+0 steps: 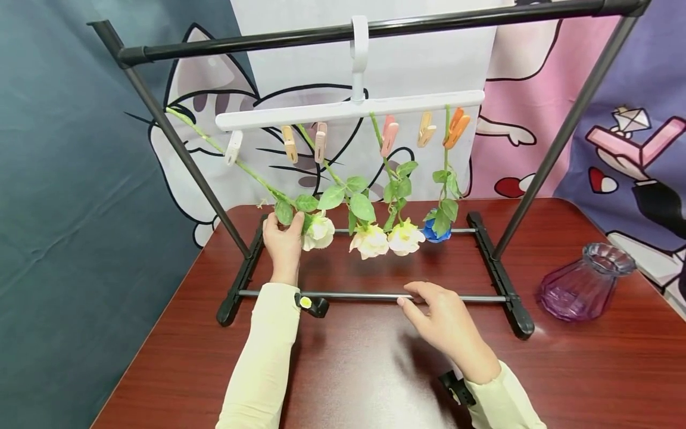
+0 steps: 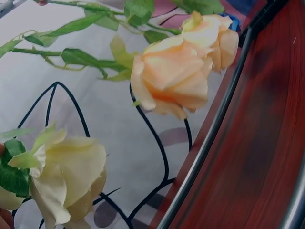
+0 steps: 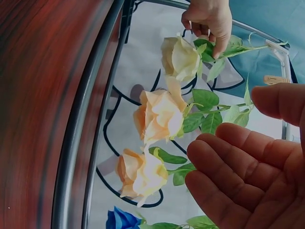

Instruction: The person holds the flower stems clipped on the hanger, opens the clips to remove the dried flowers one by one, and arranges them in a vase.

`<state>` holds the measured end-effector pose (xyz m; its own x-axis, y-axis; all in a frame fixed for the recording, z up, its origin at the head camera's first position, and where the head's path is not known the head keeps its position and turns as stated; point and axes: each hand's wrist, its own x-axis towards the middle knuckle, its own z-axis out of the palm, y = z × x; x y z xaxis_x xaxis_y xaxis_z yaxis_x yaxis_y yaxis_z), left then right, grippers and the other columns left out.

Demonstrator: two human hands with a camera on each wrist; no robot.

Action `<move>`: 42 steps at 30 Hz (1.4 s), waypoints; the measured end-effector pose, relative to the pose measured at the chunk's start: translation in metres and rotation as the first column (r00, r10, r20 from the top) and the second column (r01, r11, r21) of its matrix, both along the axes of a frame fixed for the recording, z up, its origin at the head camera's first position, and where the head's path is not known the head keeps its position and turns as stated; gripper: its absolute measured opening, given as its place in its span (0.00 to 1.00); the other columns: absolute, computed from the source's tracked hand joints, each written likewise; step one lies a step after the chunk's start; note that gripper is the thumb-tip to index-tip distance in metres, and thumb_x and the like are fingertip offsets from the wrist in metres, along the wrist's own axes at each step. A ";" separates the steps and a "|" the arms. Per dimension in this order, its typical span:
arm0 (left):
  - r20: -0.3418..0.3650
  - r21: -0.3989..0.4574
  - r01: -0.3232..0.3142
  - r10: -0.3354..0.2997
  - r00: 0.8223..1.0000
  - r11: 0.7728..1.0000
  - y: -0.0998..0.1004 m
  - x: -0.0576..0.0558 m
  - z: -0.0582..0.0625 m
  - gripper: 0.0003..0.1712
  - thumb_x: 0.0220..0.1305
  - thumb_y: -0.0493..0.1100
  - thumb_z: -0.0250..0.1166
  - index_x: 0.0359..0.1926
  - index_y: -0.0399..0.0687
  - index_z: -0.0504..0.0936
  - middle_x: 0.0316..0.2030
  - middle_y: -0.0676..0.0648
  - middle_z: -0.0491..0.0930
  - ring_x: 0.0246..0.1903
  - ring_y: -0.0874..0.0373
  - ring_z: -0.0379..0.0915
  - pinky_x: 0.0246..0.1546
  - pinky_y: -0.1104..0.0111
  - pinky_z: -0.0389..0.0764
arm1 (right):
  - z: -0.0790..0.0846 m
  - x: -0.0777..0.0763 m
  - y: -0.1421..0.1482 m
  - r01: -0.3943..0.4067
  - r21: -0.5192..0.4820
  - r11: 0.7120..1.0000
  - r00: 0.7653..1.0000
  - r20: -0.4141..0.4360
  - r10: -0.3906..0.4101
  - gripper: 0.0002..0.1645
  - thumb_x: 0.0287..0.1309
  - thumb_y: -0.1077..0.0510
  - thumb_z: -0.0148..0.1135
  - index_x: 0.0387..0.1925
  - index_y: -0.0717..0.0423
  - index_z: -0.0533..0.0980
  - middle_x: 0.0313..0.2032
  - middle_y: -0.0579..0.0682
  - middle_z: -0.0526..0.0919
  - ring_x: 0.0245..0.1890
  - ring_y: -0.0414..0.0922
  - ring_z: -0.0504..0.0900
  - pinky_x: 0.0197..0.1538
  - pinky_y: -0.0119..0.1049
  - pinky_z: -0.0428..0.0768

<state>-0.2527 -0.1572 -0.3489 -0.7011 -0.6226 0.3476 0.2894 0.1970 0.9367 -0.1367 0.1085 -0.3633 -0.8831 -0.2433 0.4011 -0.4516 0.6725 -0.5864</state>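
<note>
A white rose [image 1: 319, 231] hangs at a slant from a white clothespin [image 1: 233, 148] on the left end of the white hanger [image 1: 300, 114]. My left hand [image 1: 284, 245] pinches its stem and leaves just behind the bloom; the right wrist view shows the thumb and fingers around them. Two peach roses [image 3: 158, 114] and a blue rose [image 1: 436, 230] hang head down to the right, their stems in a pink clothespin [image 1: 320, 143], a coral clothespin [image 1: 389, 136] and an orange clothespin [image 1: 457, 128]. My right hand [image 1: 447, 319] holds nothing, fingers relaxed, near the rack's front bar.
The hanger hooks over the top bar of a black rack [image 1: 268, 39] standing on the reddish-brown table [image 1: 364, 369]. Two pale orange clothespins, one of them [image 1: 426, 130] towards the right, hold no stems. A purple-tinted glass vase [image 1: 581, 286] lies tipped at the right.
</note>
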 end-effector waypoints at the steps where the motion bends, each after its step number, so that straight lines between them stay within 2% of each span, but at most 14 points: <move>1: -0.014 0.014 0.011 -0.011 1.000 1.000 0.002 -0.001 0.000 0.14 0.51 0.38 0.68 0.37 0.34 0.79 0.31 0.53 0.65 0.37 0.59 0.64 0.41 0.69 0.68 | 0.000 0.000 0.000 0.002 0.002 1.000 1.000 0.000 -0.002 0.12 0.53 0.56 0.64 0.39 0.56 0.80 0.35 0.49 0.84 0.34 0.42 0.83 0.36 0.38 0.80; 4: -0.058 0.093 0.067 -0.061 0.996 0.993 0.006 -0.003 0.001 0.15 0.51 0.36 0.68 0.40 0.33 0.81 0.34 0.52 0.67 0.41 0.60 0.65 0.44 0.72 0.70 | 0.000 0.000 0.000 0.001 0.002 1.000 1.000 -0.002 -0.001 0.12 0.53 0.56 0.64 0.39 0.56 0.80 0.35 0.49 0.84 0.33 0.42 0.83 0.36 0.38 0.80; 6: -0.093 0.172 0.117 -0.102 0.990 0.978 0.008 -0.004 0.001 0.15 0.52 0.35 0.68 0.42 0.31 0.81 0.37 0.52 0.68 0.43 0.60 0.65 0.44 0.72 0.73 | 0.000 -0.001 0.001 0.000 0.002 1.000 1.000 -0.011 0.000 0.12 0.52 0.56 0.64 0.39 0.56 0.80 0.34 0.49 0.84 0.33 0.43 0.83 0.36 0.38 0.80; 12: -0.148 0.372 0.249 -0.207 0.967 0.894 0.011 -0.008 0.008 0.12 0.55 0.35 0.66 0.40 0.34 0.79 0.42 0.49 0.69 0.45 0.58 0.70 0.47 0.67 0.75 | -0.001 -0.001 0.001 0.006 0.016 1.000 0.999 -0.038 -0.005 0.12 0.52 0.56 0.65 0.38 0.57 0.80 0.34 0.48 0.84 0.32 0.42 0.83 0.36 0.38 0.80; 15: -0.136 0.423 0.276 -0.240 0.961 0.863 0.012 -0.008 0.011 0.10 0.56 0.35 0.65 0.39 0.38 0.77 0.43 0.48 0.72 0.43 0.56 0.73 0.50 0.65 0.74 | -0.002 0.000 0.001 0.005 0.014 1.000 1.000 -0.030 -0.005 0.13 0.51 0.56 0.65 0.39 0.57 0.80 0.35 0.49 0.84 0.32 0.42 0.83 0.36 0.38 0.80; 21: -0.103 0.434 0.250 -0.228 0.968 0.865 0.015 -0.007 0.008 0.10 0.56 0.33 0.64 0.40 0.36 0.76 0.41 0.46 0.75 0.42 0.56 0.76 0.49 0.64 0.76 | -0.001 0.000 0.001 -0.001 0.015 1.000 1.000 -0.022 0.001 0.13 0.52 0.56 0.64 0.39 0.57 0.80 0.36 0.50 0.84 0.32 0.42 0.83 0.36 0.38 0.80; 26: -0.094 0.394 0.234 -0.214 0.972 0.889 0.016 -0.003 0.005 0.08 0.54 0.32 0.65 0.36 0.39 0.76 0.37 0.47 0.76 0.38 0.59 0.76 0.46 0.67 0.77 | 0.008 -0.006 -0.002 -0.030 0.044 0.999 0.995 -0.093 0.034 0.14 0.52 0.55 0.64 0.40 0.58 0.80 0.37 0.51 0.84 0.36 0.45 0.82 0.39 0.41 0.79; 29: -0.086 0.364 0.213 -0.196 0.977 0.907 0.018 0.001 0.004 0.08 0.53 0.31 0.65 0.35 0.39 0.76 0.34 0.49 0.76 0.35 0.61 0.76 0.43 0.69 0.78 | 0.026 -0.012 -0.008 -0.067 0.079 0.995 0.979 -0.187 0.081 0.15 0.52 0.55 0.65 0.40 0.60 0.80 0.38 0.52 0.84 0.39 0.47 0.82 0.42 0.44 0.78; 31: -0.078 0.345 0.200 -0.184 0.980 0.917 0.019 0.005 0.003 0.08 0.52 0.30 0.65 0.35 0.37 0.77 0.32 0.50 0.77 0.34 0.61 0.76 0.42 0.70 0.78 | 0.046 -0.017 -0.014 -0.106 0.093 0.990 0.954 -0.270 0.128 0.15 0.51 0.55 0.65 0.39 0.60 0.80 0.37 0.53 0.84 0.39 0.48 0.82 0.43 0.44 0.78; 33: -0.065 0.330 0.192 -0.181 0.981 0.924 0.021 0.009 0.003 0.09 0.52 0.30 0.66 0.35 0.37 0.77 0.31 0.50 0.77 0.34 0.62 0.76 0.41 0.70 0.78 | 0.069 -0.023 -0.022 -0.149 0.105 0.983 0.913 -0.368 0.178 0.15 0.50 0.55 0.65 0.38 0.60 0.80 0.36 0.53 0.84 0.37 0.48 0.82 0.42 0.44 0.78; 36: -0.051 0.315 0.186 -0.179 0.982 0.931 0.024 0.012 0.002 0.10 0.51 0.30 0.66 0.36 0.35 0.77 0.31 0.51 0.77 0.34 0.62 0.76 0.41 0.71 0.78 | 0.107 -0.032 -0.037 -0.227 0.122 0.966 0.834 -0.487 0.258 0.12 0.52 0.56 0.64 0.36 0.60 0.80 0.33 0.52 0.84 0.34 0.46 0.82 0.40 0.42 0.78; 39: -0.056 0.311 0.192 -0.183 0.981 0.931 0.027 0.013 0.000 0.09 0.51 0.31 0.67 0.35 0.38 0.77 0.30 0.51 0.77 0.33 0.63 0.76 0.39 0.72 0.78 | 0.139 -0.042 -0.058 -0.305 0.138 0.942 0.773 -0.542 0.330 0.09 0.54 0.57 0.62 0.33 0.59 0.80 0.30 0.50 0.83 0.30 0.44 0.80 0.38 0.39 0.77; 40: -0.066 0.311 0.197 -0.185 0.980 0.930 0.028 0.014 -0.001 0.08 0.51 0.31 0.67 0.34 0.38 0.77 0.29 0.51 0.77 0.32 0.62 0.76 0.38 0.72 0.78 | 0.148 -0.045 -0.065 -0.341 0.134 0.931 0.768 -0.530 0.358 0.08 0.54 0.57 0.61 0.33 0.58 0.80 0.30 0.49 0.82 0.30 0.43 0.79 0.38 0.38 0.77; 42: -0.083 0.304 0.213 -0.197 0.977 0.928 0.030 0.015 -0.002 0.07 0.51 0.31 0.67 0.33 0.38 0.78 0.29 0.51 0.77 0.31 0.62 0.76 0.37 0.71 0.78 | 0.162 -0.052 -0.084 -0.412 0.110 0.904 0.793 -0.445 0.416 0.09 0.56 0.56 0.60 0.35 0.58 0.80 0.31 0.48 0.83 0.31 0.41 0.80 0.39 0.35 0.76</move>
